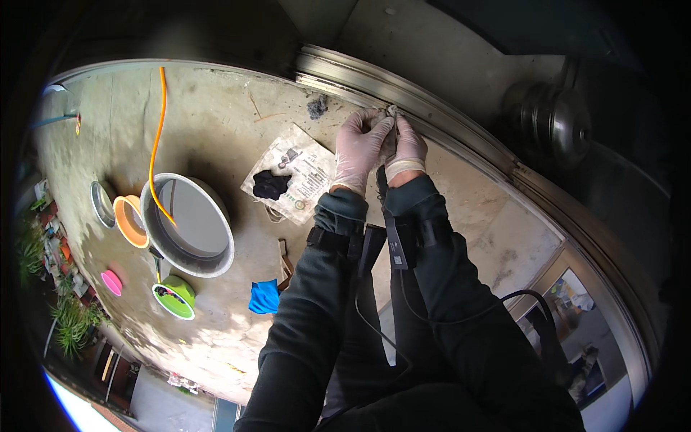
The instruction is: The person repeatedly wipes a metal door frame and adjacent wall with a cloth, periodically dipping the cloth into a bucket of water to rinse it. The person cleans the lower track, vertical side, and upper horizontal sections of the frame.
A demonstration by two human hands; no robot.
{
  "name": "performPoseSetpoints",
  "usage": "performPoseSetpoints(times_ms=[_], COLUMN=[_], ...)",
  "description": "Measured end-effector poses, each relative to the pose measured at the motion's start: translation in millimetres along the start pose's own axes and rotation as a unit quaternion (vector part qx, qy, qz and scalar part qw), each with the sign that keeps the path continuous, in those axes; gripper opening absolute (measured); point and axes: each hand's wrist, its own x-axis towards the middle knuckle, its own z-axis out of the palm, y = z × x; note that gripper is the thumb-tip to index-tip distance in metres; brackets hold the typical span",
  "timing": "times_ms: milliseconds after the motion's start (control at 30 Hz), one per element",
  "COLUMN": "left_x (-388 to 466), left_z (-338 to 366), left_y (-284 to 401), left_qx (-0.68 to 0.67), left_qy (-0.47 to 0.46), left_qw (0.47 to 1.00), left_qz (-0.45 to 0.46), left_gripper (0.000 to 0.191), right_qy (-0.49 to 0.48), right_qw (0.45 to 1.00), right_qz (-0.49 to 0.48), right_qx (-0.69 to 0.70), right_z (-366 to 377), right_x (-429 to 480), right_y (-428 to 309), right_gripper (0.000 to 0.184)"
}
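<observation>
My left hand (359, 148) and my right hand (406, 144), both in thin translucent gloves, meet at the metal door track (432, 120). Between them they grip a greyish, dirty cloth (390, 141), bunched up at the inner edge of the track. Its lower part hangs between the two palms. To the left of my hands, a printed bag (302, 162) lies flat on the concrete with a black cloth (271, 184) on it. A dark grey clump (317, 107) rests on the floor near the track.
At left, an orange hose (157, 135) runs into a large metal basin (230, 237) of water. Around it stand an orange basin (120, 216), a metal bowl (96, 201), a pink bowl (112, 283) and a green basin (189, 292). A blue cloth (264, 297) lies left of my sleeve.
</observation>
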Motion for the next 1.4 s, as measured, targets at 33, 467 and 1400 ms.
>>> performPoseSetpoints(times_ms=[33, 467, 1400], left_x=[4, 34, -16], left_z=[0, -3, -74], left_y=[1, 26, 19], left_qx=[0.022, 0.075, -0.109], left_qy=[-0.010, -0.003, 0.071], left_qw=[1.000, 0.993, 0.991], left_qz=[-0.011, -0.093, -0.020], left_gripper=[0.032, 0.024, 0.040], right_qy=[0.036, 0.139, -0.187], right_qw=[0.999, 0.974, 0.950], right_qz=[0.001, -0.082, 0.020], right_qx=[-0.021, -0.156, -0.248], right_z=[1, 28, 28], right_x=[2, -19, -50], right_y=[0, -14, 42], right_gripper=[0.017, 0.036, 0.037])
